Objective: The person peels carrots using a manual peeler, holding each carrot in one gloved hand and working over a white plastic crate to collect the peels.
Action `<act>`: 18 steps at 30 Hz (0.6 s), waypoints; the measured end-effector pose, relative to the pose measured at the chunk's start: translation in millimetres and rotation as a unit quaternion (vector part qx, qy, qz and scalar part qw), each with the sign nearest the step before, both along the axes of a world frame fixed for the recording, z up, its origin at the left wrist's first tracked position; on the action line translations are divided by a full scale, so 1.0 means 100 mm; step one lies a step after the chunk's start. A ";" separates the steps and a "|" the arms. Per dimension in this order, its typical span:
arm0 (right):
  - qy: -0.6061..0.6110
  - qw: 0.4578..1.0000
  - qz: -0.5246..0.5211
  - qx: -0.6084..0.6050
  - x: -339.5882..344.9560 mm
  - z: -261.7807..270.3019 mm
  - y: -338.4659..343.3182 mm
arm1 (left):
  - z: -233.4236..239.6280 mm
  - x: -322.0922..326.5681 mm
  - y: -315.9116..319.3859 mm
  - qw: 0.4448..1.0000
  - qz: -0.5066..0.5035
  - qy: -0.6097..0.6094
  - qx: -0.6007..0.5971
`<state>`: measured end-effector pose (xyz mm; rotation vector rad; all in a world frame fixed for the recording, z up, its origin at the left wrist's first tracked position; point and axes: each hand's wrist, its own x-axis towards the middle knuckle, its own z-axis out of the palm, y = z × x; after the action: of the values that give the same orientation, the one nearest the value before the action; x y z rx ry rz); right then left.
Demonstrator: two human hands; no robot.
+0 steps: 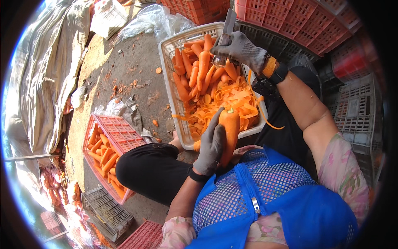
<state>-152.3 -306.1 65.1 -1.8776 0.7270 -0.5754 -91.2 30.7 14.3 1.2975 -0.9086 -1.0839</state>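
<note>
My left hand, in a grey glove, grips a large carrot upright near my chest, its green-tinged top end away from me. My right hand, gloved too, holds a metal-bladed knife above the far right part of a white plastic crate; the blade points away from me. A shiny rounded metal piece shows below that hand; what it belongs to is unclear. The crate holds peeled carrots at its far side and a heap of carrot peelings nearer me. One long peel hangs over its right rim.
A pink crate of carrots stands left of my knee, with a grey crate beside it. Red crates are stacked at the far right, grey ones at right. Plastic sheeting and carrot scraps lie on the ground.
</note>
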 end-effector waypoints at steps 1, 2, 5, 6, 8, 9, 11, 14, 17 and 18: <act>-0.009 1.000 -0.003 0.016 -0.02 0.00 0.05 | -0.02 0.02 -0.05 0.994 0.059 0.091 0.004; -0.019 0.999 -0.003 0.032 -0.02 0.01 0.08 | -0.03 0.05 -0.11 0.976 0.125 0.179 -0.004; -0.025 0.994 0.057 0.085 -0.24 0.10 0.58 | -0.08 0.27 -0.15 0.941 0.124 0.313 0.027; -0.025 0.988 0.095 0.119 -0.34 0.14 0.81 | -0.10 0.31 -0.15 0.928 0.124 0.348 0.033; -0.007 0.963 0.188 0.191 -0.49 0.19 1.17 | -0.02 0.28 -0.19 0.905 0.126 0.404 0.038; -0.005 0.947 0.224 0.232 -0.56 0.16 1.34 | 0.02 0.25 -0.22 0.896 0.125 0.424 0.040; -0.059 0.918 0.341 0.194 -0.61 0.19 1.62 | 0.09 0.19 -0.27 0.881 0.125 0.450 0.074; -0.028 0.887 0.454 0.079 -0.56 0.12 1.64 | 0.40 0.00 -0.43 0.847 0.158 0.493 0.126; -0.033 0.928 0.338 0.155 -0.30 0.09 1.20 | -0.15 0.04 -0.22 0.889 0.012 0.448 0.088; -0.022 0.950 0.270 0.158 -0.21 0.09 0.97 | -0.27 0.02 -0.16 0.908 -0.032 0.413 0.060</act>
<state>-173.4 -209.4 74.2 -1.6557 0.2313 -0.1377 -88.7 14.7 -12.6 0.7629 -0.2401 -1.5790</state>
